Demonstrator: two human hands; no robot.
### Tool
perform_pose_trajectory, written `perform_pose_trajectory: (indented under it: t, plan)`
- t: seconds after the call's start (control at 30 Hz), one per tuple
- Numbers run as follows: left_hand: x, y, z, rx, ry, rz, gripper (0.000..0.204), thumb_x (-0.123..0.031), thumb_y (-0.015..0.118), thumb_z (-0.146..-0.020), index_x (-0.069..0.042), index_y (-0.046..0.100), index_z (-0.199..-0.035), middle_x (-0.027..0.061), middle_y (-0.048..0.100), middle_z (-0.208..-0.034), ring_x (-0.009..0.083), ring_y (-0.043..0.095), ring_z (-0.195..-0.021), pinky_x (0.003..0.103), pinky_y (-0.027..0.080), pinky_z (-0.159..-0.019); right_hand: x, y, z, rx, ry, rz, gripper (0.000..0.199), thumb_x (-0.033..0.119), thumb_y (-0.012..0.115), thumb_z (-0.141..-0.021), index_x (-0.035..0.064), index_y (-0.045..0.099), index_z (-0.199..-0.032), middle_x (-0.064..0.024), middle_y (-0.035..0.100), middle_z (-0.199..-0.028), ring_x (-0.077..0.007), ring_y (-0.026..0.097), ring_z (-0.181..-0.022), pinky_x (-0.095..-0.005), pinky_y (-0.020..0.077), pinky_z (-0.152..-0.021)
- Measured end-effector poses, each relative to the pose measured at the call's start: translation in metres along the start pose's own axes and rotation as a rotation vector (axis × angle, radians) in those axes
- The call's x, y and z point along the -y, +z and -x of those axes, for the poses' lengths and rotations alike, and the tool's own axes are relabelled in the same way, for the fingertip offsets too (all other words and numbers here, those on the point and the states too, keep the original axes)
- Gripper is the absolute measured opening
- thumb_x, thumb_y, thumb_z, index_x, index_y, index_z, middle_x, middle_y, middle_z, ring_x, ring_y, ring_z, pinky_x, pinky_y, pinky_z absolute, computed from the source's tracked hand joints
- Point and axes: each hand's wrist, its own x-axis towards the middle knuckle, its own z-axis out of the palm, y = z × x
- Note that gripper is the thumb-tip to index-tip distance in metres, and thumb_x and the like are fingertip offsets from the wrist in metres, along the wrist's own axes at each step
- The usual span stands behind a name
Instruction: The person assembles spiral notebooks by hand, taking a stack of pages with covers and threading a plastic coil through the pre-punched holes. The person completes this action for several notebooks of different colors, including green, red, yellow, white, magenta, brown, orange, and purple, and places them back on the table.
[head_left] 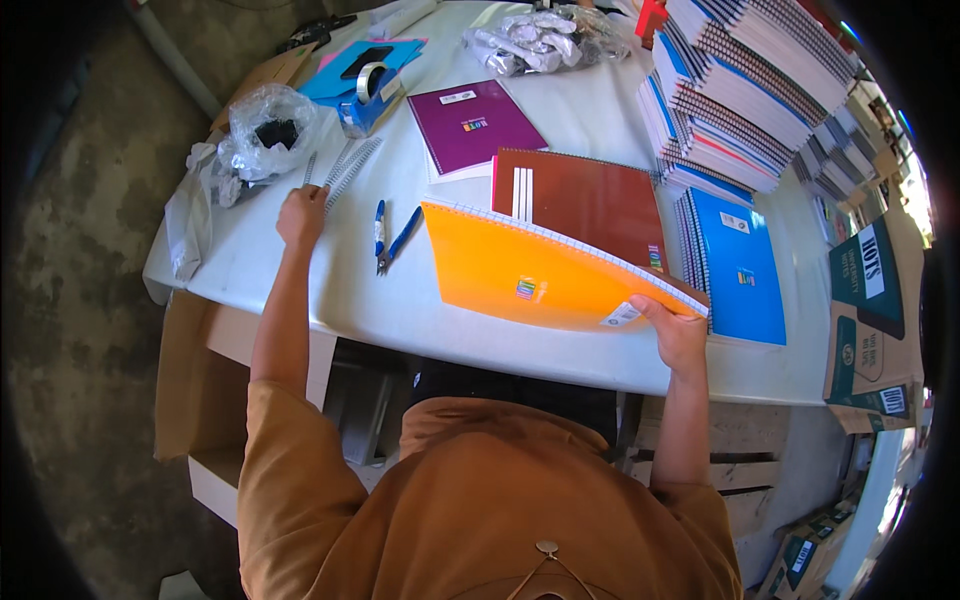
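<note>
In the head view, my right grip is grasping an orange notebook by its right end, thumb on the orange cover and the other fingers hidden behind it; the notebook stretches leftward from this grip, tilted, its long far edge showing white pages. My left grip is at the near ends of some loose wire coils, which fan out just beyond it and to its right; the fingertips are small and partly hidden there, so I cannot tell whether they have closed on a coil. Between my two grips, nearer the left one, blue-handled pliers lie on the white worktop. Beyond my right grip and to its left lies a brown notebook, partly covered by the orange one, and farther off in that direction a purple notebook. Just right of my right grip is a blue notebook, with a tall stack of notebooks beyond it. Past my left grip stand a clear plastic bag, slightly to its left, and a blue tape dispenser, to its right.
</note>
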Motion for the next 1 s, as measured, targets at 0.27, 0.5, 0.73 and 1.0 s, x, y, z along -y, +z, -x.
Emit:
perform_pose_trajectory:
  t: [0.27, 0.5, 0.73, 1.0]
  plan:
    - [0.016, -0.026, -0.022, -0.021, 0.011, 0.503, 0.04, -0.036, 0.062, -0.08, 0.002, 0.059, -0.092, 0.0165, 0.064, -0.083, 0.0287, 0.062, -0.077, 0.039, 0.047, -0.07, 0.0, -0.002, 0.006, -0.047, 0.013, 0.036, 0.03, 0.008, 0.069, -0.076, 0.0008, 0.063, -0.105, -0.0131, 0.065, -0.097, -0.0202, 0.063, -0.089, -0.0274, 0.0517, -0.075]
    - [-0.026, 0.003, 0.029, 0.233, 0.026, -0.077, 0.047, -0.045, 0.051, -0.083, -0.004, 0.054, -0.105, 0.0179, 0.059, -0.105, 0.0328, 0.058, -0.096, 0.043, 0.044, -0.081, 0.0, -0.004, 0.009, -0.021, -0.07, 0.078, 0.028, 0.006, 0.068, -0.076, 0.0003, 0.063, -0.104, -0.014, 0.065, -0.097, -0.0201, 0.064, -0.088, -0.0273, 0.0518, -0.073]
    - [-0.051, 0.025, 0.009, 0.169, 0.063, 0.044, 0.042, -0.044, 0.048, -0.084, -0.008, 0.057, -0.102, 0.0172, 0.058, -0.108, 0.0346, 0.056, -0.1, 0.045, 0.044, -0.083, 0.002, 0.001, 0.005, 0.018, -0.155, 0.034, 0.026, 0.004, 0.067, -0.076, 0.0002, 0.064, -0.102, -0.0143, 0.066, -0.094, -0.0201, 0.064, -0.086, -0.0261, 0.0512, -0.072]
    - [-0.044, 0.034, -0.028, 0.15, 0.091, 0.401, 0.028, -0.023, 0.056, -0.078, -0.001, 0.058, -0.096, 0.0151, 0.064, -0.075, 0.0248, 0.063, -0.076, 0.035, 0.049, -0.07, 0.006, 0.008, 0.0, 0.04, -0.161, 0.063, 0.028, 0.006, 0.067, -0.076, 0.0003, 0.064, -0.103, -0.0152, 0.066, -0.096, -0.02, 0.065, -0.085, -0.0248, 0.0506, -0.067]
